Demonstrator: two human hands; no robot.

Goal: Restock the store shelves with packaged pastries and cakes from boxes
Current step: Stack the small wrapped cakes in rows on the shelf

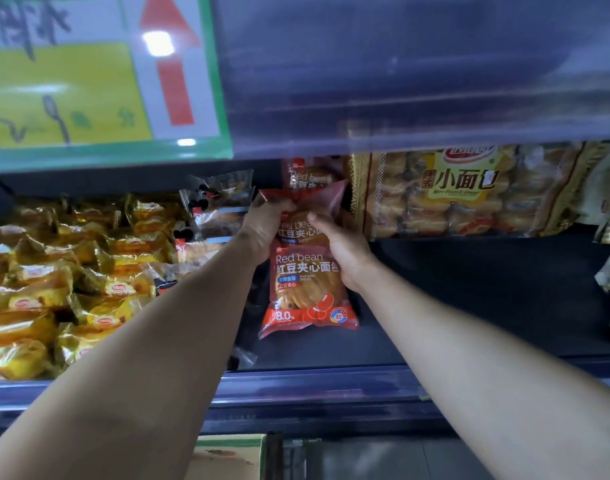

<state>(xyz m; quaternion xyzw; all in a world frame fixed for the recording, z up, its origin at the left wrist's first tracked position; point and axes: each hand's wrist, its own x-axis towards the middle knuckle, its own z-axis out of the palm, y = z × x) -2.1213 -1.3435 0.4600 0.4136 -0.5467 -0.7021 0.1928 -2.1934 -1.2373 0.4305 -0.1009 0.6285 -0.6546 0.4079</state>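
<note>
Red packets of red bean bread lie in a row on the dark shelf [469,306], running front to back. The nearest packet [308,296] lies flat by the shelf's front. My left hand [265,230] grips the top edge of the middle packet [317,202], which is tilted up. My right hand [341,247] holds that same packet from its right side, thumb on its face. A third red packet [305,174] stands behind it at the back.
Several yellow-wrapped cakes [54,289] fill the shelf's left part, with clear dark-printed packets [217,209] beside them. A large bag of mini French bread [462,192] sits at the back right. A green and yellow sign [89,81] hangs above. A cardboard box [227,459] is below.
</note>
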